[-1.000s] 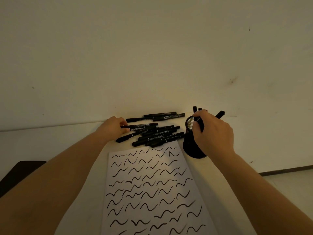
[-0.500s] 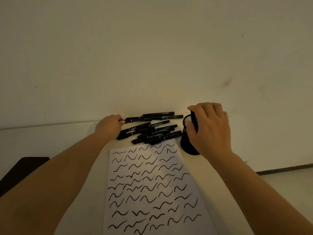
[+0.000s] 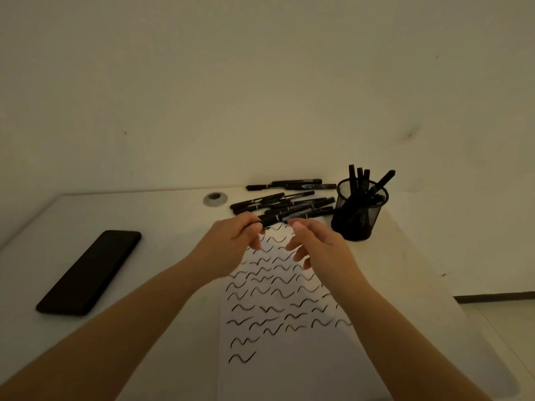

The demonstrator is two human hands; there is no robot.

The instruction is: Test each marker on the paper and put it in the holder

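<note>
Far to the left of both hands lies a phone (image 3: 89, 272). The left hand (image 3: 231, 244) pinches one end of a black marker (image 3: 273, 221) above the top of the paper (image 3: 289, 357); the right hand (image 3: 315, 247), fingers loose and holding nothing, reaches for its other end. Best to steady the barrel and pull the cap straight off. The marker is slim, dark and level. Beyond the hands lies the pile of markers (image 3: 289, 202); right of the right hand stands the mesh holder (image 3: 357, 215).
</note>
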